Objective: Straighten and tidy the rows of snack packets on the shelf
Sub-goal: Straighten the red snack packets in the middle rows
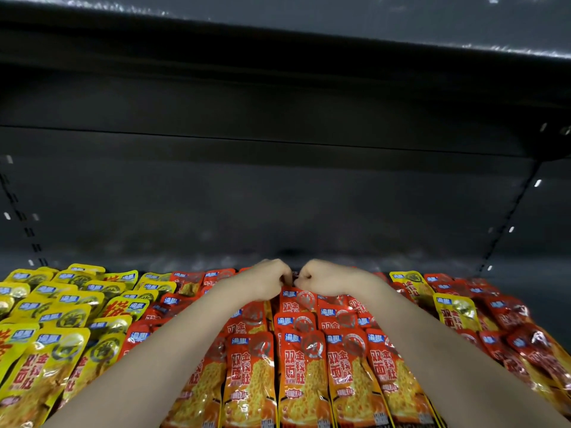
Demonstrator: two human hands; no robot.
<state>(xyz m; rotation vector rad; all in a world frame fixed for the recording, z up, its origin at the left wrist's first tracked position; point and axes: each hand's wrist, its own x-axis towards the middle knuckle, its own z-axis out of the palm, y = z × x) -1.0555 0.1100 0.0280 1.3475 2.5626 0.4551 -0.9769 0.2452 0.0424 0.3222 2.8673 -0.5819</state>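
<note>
Both hands are reaching to the far end of the middle rows: the left hand (265, 281) and right hand (324, 278) are meeting knuckle to knuckle, fingers curled, and seem to be pinching the top edge of a far packet (296, 297) between them, though the grip itself is small and partly hidden. That packet is sitting at the far end of the red packets (296, 359), which are lying in overlapping rows down the centre of the shelf (278, 261). The near red rows are looking fairly even and parallel, so that part is probably close to done. More work is waiting at the sides, by my reading: the yellow packets (71, 304) on the left are lying at mixed angles and crowding one another, and on the right a darker red group (506, 319) is slumping loosely, with a couple of yellow-topped strays (452, 307) sitting among them. The task is perhaps around halfway. The shelf is showing a dark, slightly glossy strip beyond the packets, and it is tilting the stock toward the viewer. Behind it a dark back panel (278, 196) is rising to an upper shelf (278, 57) overhead, and slotted uprights (509, 217) are running up both sides. The lighting is dim.
</note>
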